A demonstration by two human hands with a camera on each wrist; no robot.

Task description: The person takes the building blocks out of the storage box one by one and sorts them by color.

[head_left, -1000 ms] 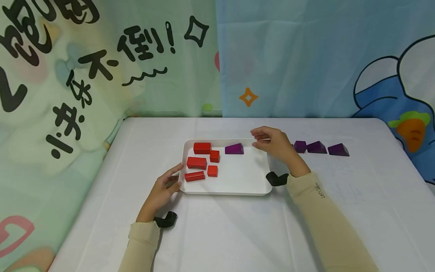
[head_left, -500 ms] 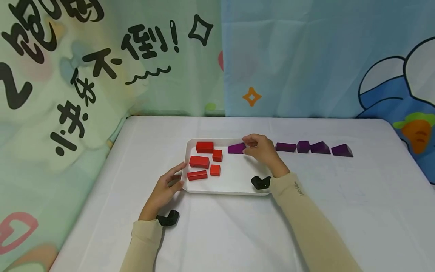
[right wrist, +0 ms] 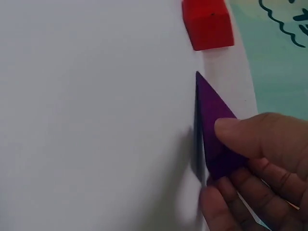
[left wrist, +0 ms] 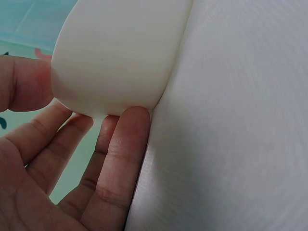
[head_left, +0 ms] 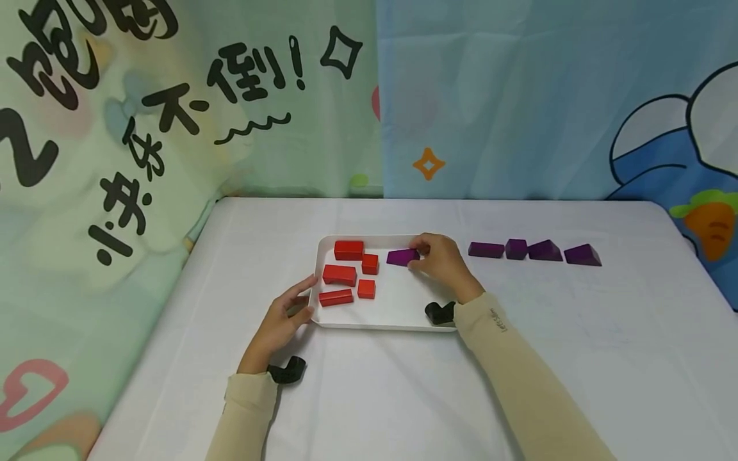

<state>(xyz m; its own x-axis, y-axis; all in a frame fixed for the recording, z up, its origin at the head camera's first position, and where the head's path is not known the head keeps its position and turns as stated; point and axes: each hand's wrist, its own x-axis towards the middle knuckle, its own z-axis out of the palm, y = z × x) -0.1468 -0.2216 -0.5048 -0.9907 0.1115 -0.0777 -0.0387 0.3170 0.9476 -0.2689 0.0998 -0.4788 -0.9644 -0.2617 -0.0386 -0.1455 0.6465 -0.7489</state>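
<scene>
In the head view, my right hand (head_left: pixel 441 259) pinches a purple wedge-shaped block (head_left: pixel 402 257) inside the white tray (head_left: pixel 398 317). The right wrist view shows the thumb on one face of the purple block (right wrist: pixel 224 115), with fingers behind and beneath it and its narrow tip pointing toward a red block (right wrist: pixel 210 24). My left hand (head_left: pixel 280 323) touches the tray's left end with extended fingers. Up close in the left wrist view, the left fingertips (left wrist: pixel 132 122) press against the outer wall of the tray (left wrist: pixel 120 57).
Several red blocks (head_left: pixel 339 275) lie in the left part of the tray. To its right on the white-covered table (head_left: pixel 369 390), several purple blocks (head_left: pixel 544 250) stand in a row near the back. A printed curtain (head_left: pixel 496 96) hangs behind the table.
My right hand has moved left from the tray's back right corner and taken hold of the purple block, which is now slightly turned. The left hand stays at the tray's end.
</scene>
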